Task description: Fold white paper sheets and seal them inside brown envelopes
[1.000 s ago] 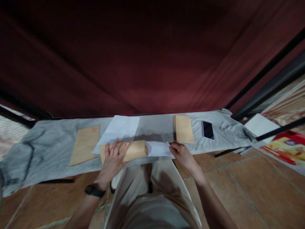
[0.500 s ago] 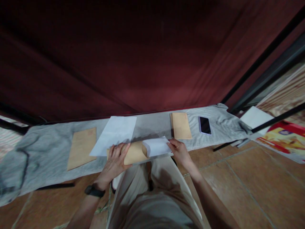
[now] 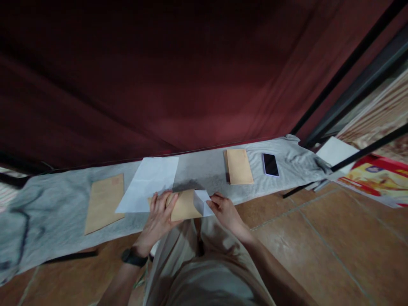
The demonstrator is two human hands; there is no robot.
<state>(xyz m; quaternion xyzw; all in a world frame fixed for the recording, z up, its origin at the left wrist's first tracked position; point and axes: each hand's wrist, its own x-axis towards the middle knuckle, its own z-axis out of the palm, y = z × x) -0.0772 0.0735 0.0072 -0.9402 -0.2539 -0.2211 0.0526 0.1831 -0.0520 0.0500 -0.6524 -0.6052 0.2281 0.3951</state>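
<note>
My left hand (image 3: 160,213) presses flat on a brown envelope (image 3: 184,205) lying near the front edge of a grey cloth (image 3: 207,168). My right hand (image 3: 223,208) pinches the end of a folded white paper (image 3: 201,200) whose other end sits inside the envelope's open mouth. Only a short piece of the paper shows outside the envelope. A black watch (image 3: 134,257) is on my left wrist.
A loose white sheet (image 3: 149,180) lies left of the envelope, with another brown envelope (image 3: 103,202) further left. A stack of brown envelopes (image 3: 238,165) and a phone (image 3: 270,164) lie to the right. A dark red curtain hangs behind; tiled floor is below.
My right hand has moved left, sliding the folded white paper further into the brown envelope. My left hand has stayed on the envelope.
</note>
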